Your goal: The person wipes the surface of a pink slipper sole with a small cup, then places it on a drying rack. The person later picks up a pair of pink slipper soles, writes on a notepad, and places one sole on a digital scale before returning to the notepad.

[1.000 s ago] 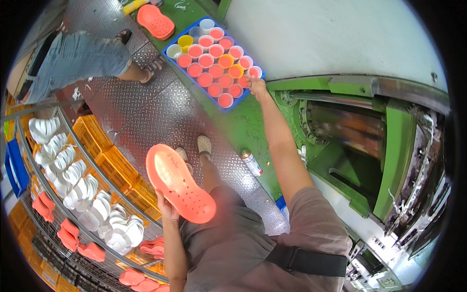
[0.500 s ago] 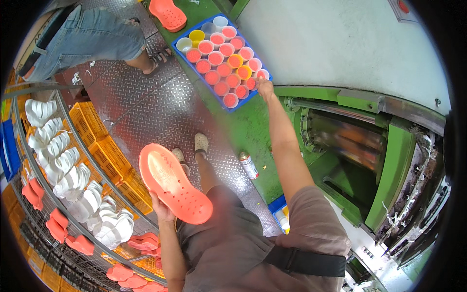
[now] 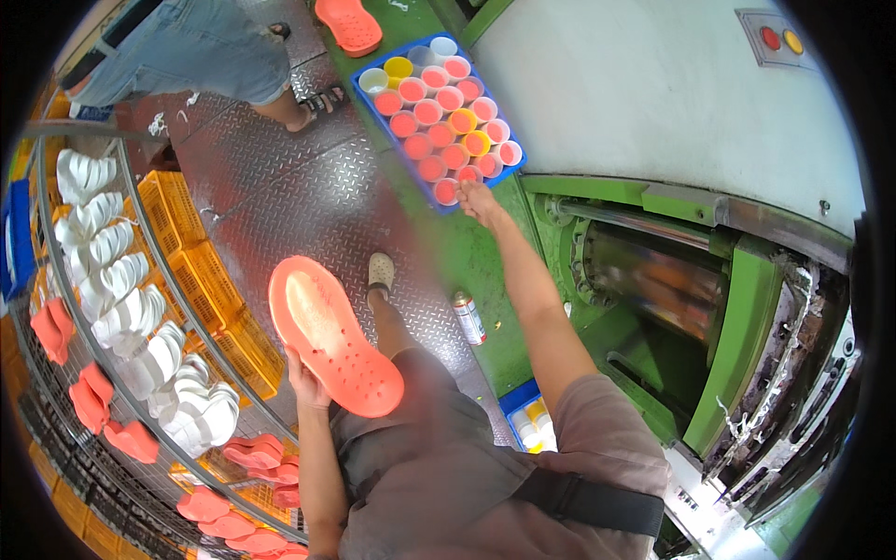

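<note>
Left hand (image 3: 305, 381) fingers clamped on orange clog (image 3: 331, 334). Right hand (image 3: 478, 198), fingers together, touches blue cup tray (image 3: 516, 165) at its near edge.

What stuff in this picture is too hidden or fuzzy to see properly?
- Head view: the left hand sits behind the orange foam clog, so its fingers are mostly hidden.
- Head view: what fills the small round cups in the blue plastic tray is too small to tell; the right hand covers the tray's near edge.
- Head view: inside the green machine opening is blurred.
- Head view: the other person in denim shorts is cut off by the rim.
</note>
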Available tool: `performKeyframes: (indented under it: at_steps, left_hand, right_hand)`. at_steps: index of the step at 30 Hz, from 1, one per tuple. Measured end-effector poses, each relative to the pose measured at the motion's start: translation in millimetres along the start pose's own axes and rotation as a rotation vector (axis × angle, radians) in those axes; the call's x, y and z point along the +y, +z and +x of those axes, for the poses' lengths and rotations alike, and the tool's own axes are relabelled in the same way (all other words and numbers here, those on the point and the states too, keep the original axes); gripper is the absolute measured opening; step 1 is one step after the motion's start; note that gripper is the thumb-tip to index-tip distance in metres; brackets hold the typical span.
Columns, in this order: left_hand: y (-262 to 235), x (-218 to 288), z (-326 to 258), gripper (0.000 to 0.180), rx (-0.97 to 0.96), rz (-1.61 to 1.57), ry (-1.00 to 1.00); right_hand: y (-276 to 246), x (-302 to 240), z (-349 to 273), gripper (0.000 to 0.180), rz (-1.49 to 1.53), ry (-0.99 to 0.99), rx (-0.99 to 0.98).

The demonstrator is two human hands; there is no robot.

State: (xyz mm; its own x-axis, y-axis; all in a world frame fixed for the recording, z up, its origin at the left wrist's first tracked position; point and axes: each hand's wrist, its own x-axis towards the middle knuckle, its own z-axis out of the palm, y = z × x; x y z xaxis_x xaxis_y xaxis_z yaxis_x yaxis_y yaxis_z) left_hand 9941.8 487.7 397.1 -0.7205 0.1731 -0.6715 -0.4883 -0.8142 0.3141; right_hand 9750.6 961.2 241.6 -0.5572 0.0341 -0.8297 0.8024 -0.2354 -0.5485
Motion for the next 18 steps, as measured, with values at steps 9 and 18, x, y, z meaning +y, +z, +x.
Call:
performKeyframes:
  at_steps: [9, 18]
  left_hand:
    - [-12.1, -1.0, -29.9, 0.072, 0.067, -0.061, 0.057]
    - [-9.0, -9.7, -55.8, 0.062, -0.029, -0.115, 0.052]
  right_hand:
    - [10.1, 31.8, 25.4, 0.023, -0.312, -0.142, 0.184]
    - [112.9, -7.4, -128.3, 0.023, 0.155, -0.221, -0.244]
